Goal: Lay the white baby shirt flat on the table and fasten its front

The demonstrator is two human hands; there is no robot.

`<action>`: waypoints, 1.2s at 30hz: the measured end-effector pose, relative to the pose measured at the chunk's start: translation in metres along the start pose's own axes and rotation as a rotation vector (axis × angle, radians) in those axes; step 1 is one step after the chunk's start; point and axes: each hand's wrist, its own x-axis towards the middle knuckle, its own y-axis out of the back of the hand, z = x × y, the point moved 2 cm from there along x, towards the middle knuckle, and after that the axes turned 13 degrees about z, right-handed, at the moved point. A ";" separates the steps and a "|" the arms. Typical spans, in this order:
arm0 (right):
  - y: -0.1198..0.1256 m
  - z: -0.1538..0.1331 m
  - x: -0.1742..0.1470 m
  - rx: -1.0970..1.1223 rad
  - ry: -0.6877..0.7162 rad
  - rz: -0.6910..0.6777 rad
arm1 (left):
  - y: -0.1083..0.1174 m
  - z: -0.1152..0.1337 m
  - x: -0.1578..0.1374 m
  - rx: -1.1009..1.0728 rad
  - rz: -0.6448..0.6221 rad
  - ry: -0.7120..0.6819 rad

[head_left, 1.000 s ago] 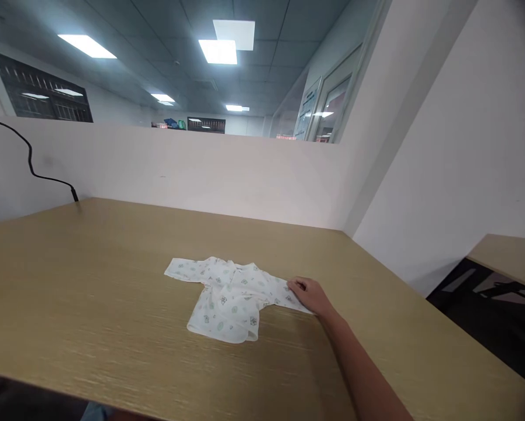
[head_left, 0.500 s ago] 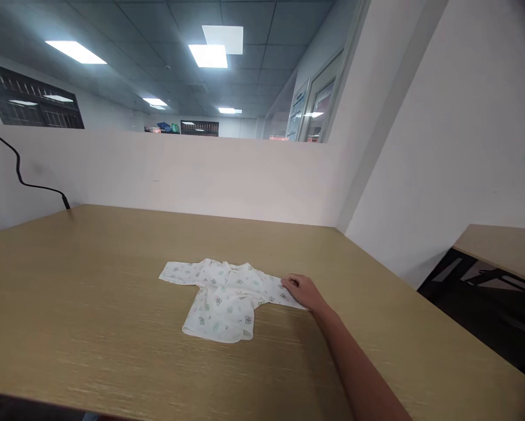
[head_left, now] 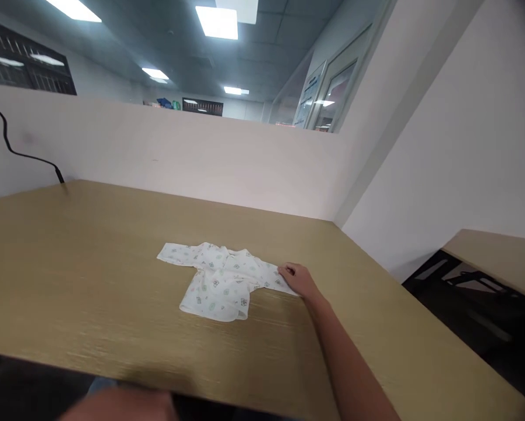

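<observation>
A small white baby shirt (head_left: 221,283) with a pale print of little figures lies spread on the wooden table, both sleeves stretched sideways. My right hand (head_left: 298,279) is at the cuff end of its right-side sleeve, fingers curled and closed on the cloth. The fingertips are partly hidden behind the hand. At the bottom edge of the view, a blurred skin-coloured shape is my left hand (head_left: 120,405), low in front of the table's near edge and apart from the shirt. Motion smears its fingers.
The wooden table (head_left: 91,292) ends at a white partition (head_left: 227,164) behind and a white wall (head_left: 442,134) on the right. A black cable (head_left: 30,156) hangs at the back left. Another table (head_left: 499,251) with a dark metal frame stands to the right.
My left hand has come into view at the bottom. The camera has tilted down, so the scene sits higher. My right hand stays on the sleeve, and the shirt lies as before.
</observation>
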 end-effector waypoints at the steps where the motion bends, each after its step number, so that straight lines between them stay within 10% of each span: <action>1: 0.000 0.000 0.000 0.002 -0.005 0.003 | 0.015 0.009 0.011 -0.034 -0.008 -0.071; 7: 0.002 0.007 -0.002 -0.059 0.000 -0.022 | 0.111 -0.041 0.129 0.390 0.635 -0.049; 13: 0.006 0.015 0.000 0.028 -0.062 0.050 | 0.136 -0.124 0.168 0.759 0.701 0.124; 24: 0.007 -0.021 -0.002 0.007 0.150 0.147 | 0.155 -0.144 0.171 0.825 0.758 0.111; 27: 0.009 -0.074 -0.018 0.172 0.047 -0.041 | 0.154 -0.143 0.171 0.844 0.801 0.069; 31: 0.004 -0.136 -0.052 0.349 -0.124 -0.683 | 0.153 -0.142 0.173 0.852 0.823 0.015; 36: -0.002 -0.150 -0.065 0.218 -0.067 -0.782 | 0.151 -0.141 0.175 0.831 0.814 0.034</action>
